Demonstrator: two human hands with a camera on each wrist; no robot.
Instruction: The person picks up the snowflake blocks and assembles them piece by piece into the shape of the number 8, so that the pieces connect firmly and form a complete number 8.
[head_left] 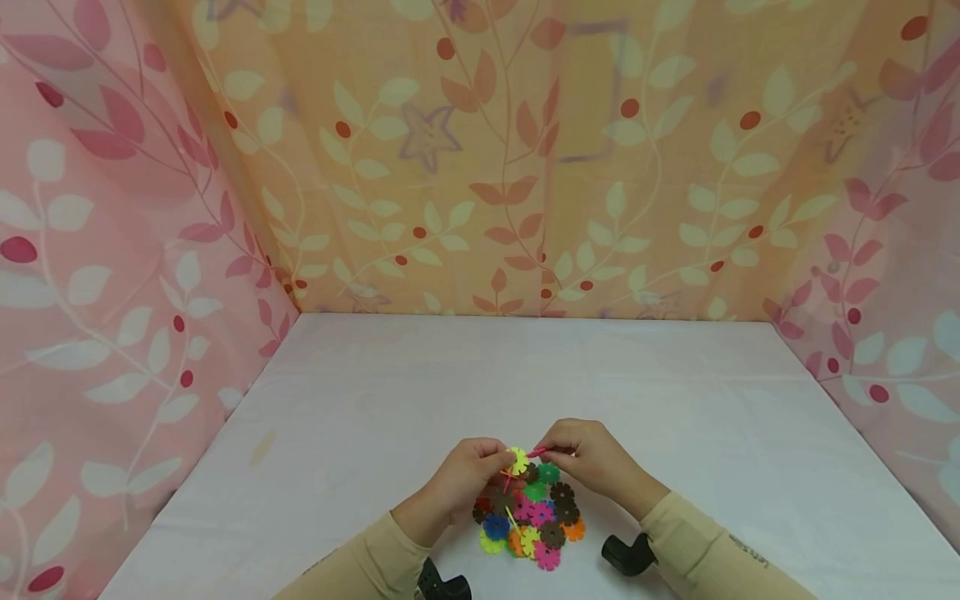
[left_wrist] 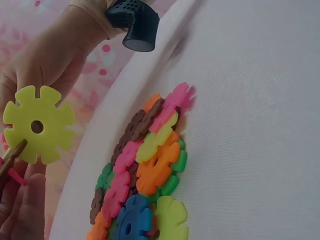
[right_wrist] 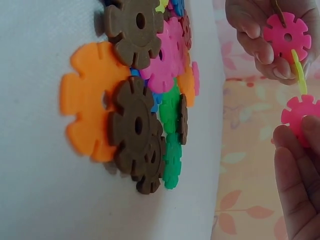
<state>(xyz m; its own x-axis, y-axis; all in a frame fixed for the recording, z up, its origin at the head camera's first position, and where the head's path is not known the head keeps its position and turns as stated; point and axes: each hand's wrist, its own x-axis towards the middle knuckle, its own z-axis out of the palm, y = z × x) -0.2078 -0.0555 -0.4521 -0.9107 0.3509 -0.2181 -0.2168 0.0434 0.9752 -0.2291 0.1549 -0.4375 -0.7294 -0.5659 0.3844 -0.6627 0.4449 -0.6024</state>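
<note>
My left hand [head_left: 467, 473] holds a small cluster of notched, flower-shaped plastic discs. In it are a yellow disc [left_wrist: 55, 137], a pink disc [right_wrist: 274, 38] and a brown disc [left_wrist: 11, 162], set at angles to one another. Between thumb and fingers, my right hand [head_left: 596, 457] pinches another pink disc [right_wrist: 296, 111]. That disc's edge meets the edge of the yellow one, which appears edge-on in the right wrist view. Below both hands lies a pile of loose discs, among them a blue disc [head_left: 496, 527], an orange disc [right_wrist: 85, 102] and a green disc [head_left: 549, 473].
A white cloth-covered table [head_left: 375, 383] spreads under the pile. Patterned curtains [head_left: 480, 167] stand behind and at both sides. Black wrist-worn devices [head_left: 628, 555] hang close to the tabletop beside the pile.
</note>
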